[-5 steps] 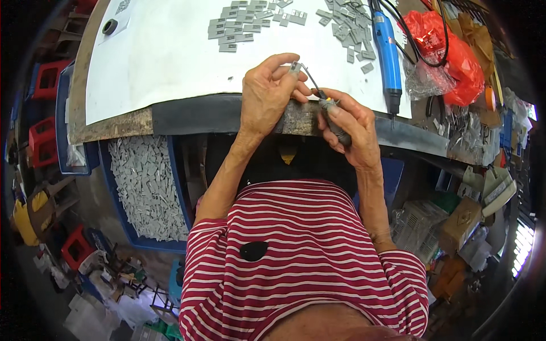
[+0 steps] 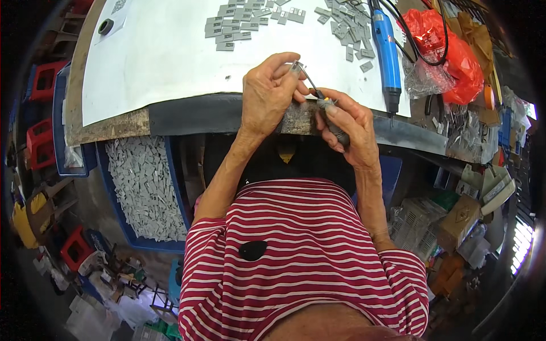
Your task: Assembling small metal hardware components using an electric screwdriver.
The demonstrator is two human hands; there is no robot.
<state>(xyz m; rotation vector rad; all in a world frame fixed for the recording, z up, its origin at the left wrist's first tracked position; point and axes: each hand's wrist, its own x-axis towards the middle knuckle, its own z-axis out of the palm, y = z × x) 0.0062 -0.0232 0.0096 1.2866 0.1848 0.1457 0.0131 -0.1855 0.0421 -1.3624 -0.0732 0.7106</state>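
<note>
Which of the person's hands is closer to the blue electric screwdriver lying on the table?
The right. The right hand, gripping a small hand tool, sits just below and left of the blue electric screwdriver. The left hand, pinching a small grey part, is farther left.

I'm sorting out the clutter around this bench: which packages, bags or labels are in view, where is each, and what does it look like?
Red plastic bag: far right of the table, crumpled and bulging.
Clear plastic bag: against the red one, crinkled, see-through.
Cardboard box: below the table on the right, small and brown.
White label: table's far left corner, small, with dark print.
</note>
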